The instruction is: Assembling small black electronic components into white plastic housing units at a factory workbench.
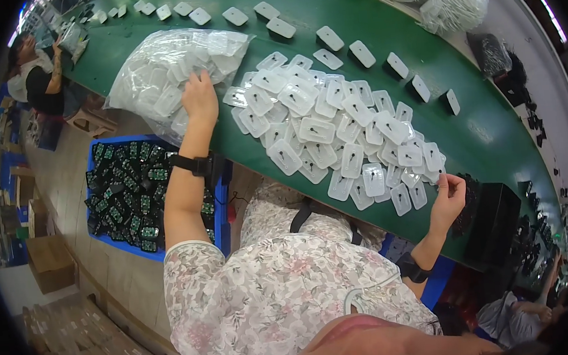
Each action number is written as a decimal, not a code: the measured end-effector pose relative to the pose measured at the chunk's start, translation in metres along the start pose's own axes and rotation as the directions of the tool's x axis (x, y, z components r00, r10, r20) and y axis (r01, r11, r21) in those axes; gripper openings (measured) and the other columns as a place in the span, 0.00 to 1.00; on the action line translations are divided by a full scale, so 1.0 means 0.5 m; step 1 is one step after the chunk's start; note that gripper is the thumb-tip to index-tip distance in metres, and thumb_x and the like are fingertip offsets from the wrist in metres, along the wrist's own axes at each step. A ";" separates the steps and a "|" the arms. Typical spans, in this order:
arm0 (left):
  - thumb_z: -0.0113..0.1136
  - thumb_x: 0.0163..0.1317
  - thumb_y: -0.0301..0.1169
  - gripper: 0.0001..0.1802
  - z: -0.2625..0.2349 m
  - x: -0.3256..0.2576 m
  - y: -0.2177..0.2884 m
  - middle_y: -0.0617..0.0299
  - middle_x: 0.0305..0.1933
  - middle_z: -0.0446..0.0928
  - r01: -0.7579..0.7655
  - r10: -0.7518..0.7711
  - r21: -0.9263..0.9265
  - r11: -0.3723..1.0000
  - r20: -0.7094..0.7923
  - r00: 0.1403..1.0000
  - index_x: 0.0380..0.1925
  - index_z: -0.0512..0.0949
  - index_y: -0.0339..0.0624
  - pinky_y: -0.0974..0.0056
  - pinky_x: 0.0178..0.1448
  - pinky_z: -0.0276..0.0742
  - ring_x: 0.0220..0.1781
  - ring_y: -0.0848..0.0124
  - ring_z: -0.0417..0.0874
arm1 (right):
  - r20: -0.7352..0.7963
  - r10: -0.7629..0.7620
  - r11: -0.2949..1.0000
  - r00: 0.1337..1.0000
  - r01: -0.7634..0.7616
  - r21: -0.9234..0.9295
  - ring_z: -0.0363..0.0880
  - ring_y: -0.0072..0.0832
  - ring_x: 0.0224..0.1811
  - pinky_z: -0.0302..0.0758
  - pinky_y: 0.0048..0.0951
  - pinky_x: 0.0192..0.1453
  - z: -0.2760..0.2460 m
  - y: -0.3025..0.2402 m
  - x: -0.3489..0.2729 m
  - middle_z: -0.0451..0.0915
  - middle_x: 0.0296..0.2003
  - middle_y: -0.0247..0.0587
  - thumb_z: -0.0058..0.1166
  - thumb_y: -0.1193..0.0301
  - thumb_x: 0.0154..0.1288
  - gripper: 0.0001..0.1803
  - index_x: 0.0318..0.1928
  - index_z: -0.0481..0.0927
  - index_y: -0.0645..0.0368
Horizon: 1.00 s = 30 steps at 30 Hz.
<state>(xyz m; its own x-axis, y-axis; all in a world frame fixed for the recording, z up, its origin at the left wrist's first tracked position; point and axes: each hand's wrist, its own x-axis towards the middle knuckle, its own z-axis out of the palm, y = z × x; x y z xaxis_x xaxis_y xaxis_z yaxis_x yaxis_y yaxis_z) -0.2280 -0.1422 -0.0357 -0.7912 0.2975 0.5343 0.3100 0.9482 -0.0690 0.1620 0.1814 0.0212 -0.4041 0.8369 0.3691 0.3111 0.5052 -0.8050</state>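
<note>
My left hand (199,101) reaches onto a clear plastic bag (131,79) filled with white plastic covers. Its fingers are bent down against a white cover (170,100) there; their tips are partly hidden. At the right end of a heap of white rounded-rectangle covers (317,130), my right hand (451,194) has thumb and forefinger pinched together. A tiny dark piece shows at those fingertips. Most covers in the heap carry a small black part at the middle. Beside the right hand lies a pile of small dark parts (467,204).
White-topped pieces (361,54) stand in a curved row along the green table (494,141). A black box (494,221) sits right of my right hand. Below the table's left side is a blue crate (126,246) of green circuit boards. Another person (46,83) sits at far left.
</note>
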 end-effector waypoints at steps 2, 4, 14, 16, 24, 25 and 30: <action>0.51 0.54 0.27 0.07 0.022 0.008 -0.003 0.57 0.36 0.71 -0.020 0.019 0.020 1.000 0.015 1.000 0.35 0.72 0.44 0.59 0.33 0.76 0.35 0.59 0.78 | 0.067 0.055 0.998 0.996 -0.057 0.024 0.70 0.16 0.29 0.67 0.17 0.35 -0.005 -0.006 -0.001 0.74 0.26 0.32 0.52 0.73 0.63 0.06 0.33 0.73 0.63; 0.51 0.54 0.27 0.05 0.027 0.010 -0.004 0.58 0.35 0.70 -0.061 0.061 0.055 0.997 0.018 0.998 0.32 0.71 0.45 0.60 0.30 0.77 0.34 0.61 0.78 | 0.067 0.054 0.998 0.996 -0.056 0.028 0.70 0.15 0.29 0.66 0.17 0.34 -0.009 -0.001 -0.004 0.74 0.26 0.31 0.53 0.73 0.63 0.06 0.33 0.73 0.63; 0.52 0.56 0.32 0.03 -0.017 -0.012 -0.013 0.61 0.28 0.72 -0.078 0.071 -0.053 0.996 -0.124 0.990 0.26 0.72 0.48 0.56 0.26 0.74 0.28 0.60 0.78 | 0.131 0.048 0.997 0.990 -0.054 0.048 0.67 0.14 0.27 0.64 0.16 0.32 0.007 0.001 0.003 0.73 0.25 0.30 0.53 0.72 0.63 0.06 0.33 0.73 0.62; 0.52 0.58 0.32 0.03 -0.019 -0.029 -0.024 0.62 0.29 0.74 0.033 -0.034 -0.154 0.988 -0.004 0.999 0.26 0.72 0.49 0.55 0.27 0.73 0.29 0.59 0.78 | 0.139 0.028 0.998 0.990 -0.035 0.052 0.67 0.14 0.27 0.63 0.16 0.32 0.014 0.001 0.005 0.73 0.25 0.30 0.53 0.72 0.63 0.06 0.33 0.73 0.62; 0.54 0.56 0.30 0.04 -0.070 -0.067 -0.034 0.60 0.27 0.76 0.018 -0.077 -0.324 0.946 -0.172 0.982 0.29 0.72 0.44 0.57 0.30 0.73 0.27 0.57 0.78 | 0.193 0.005 0.994 0.981 -0.025 0.103 0.66 0.13 0.27 0.63 0.15 0.33 0.037 -0.018 0.010 0.72 0.26 0.29 0.53 0.72 0.63 0.06 0.33 0.73 0.63; 0.54 0.55 0.29 0.04 -0.070 -0.069 -0.035 0.57 0.27 0.76 -0.017 -0.064 -0.314 0.949 -0.245 0.968 0.30 0.72 0.43 0.55 0.29 0.71 0.26 0.56 0.78 | 0.195 0.002 0.994 0.981 -0.023 0.104 0.66 0.13 0.27 0.63 0.15 0.33 0.038 -0.020 0.010 0.72 0.26 0.29 0.53 0.72 0.63 0.06 0.33 0.73 0.63; 0.51 0.57 0.25 0.03 -0.084 -0.070 -0.058 0.52 0.25 0.76 0.429 -0.368 -0.722 0.543 0.254 0.894 0.31 0.69 0.37 0.63 0.26 0.72 0.22 0.65 0.78 | 0.233 0.007 0.995 0.973 -0.029 0.091 0.66 0.13 0.28 0.63 0.14 0.33 0.037 -0.023 0.006 0.72 0.26 0.29 0.53 0.73 0.62 0.06 0.33 0.73 0.62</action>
<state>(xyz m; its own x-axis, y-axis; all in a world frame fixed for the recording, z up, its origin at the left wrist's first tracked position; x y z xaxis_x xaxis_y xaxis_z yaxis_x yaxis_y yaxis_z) -0.1871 -0.1848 -0.0169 -0.9558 -0.0544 0.2889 0.2097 0.5627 0.7996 0.1413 0.1744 0.0231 -0.5908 0.7687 0.2450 0.2433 0.4593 -0.8543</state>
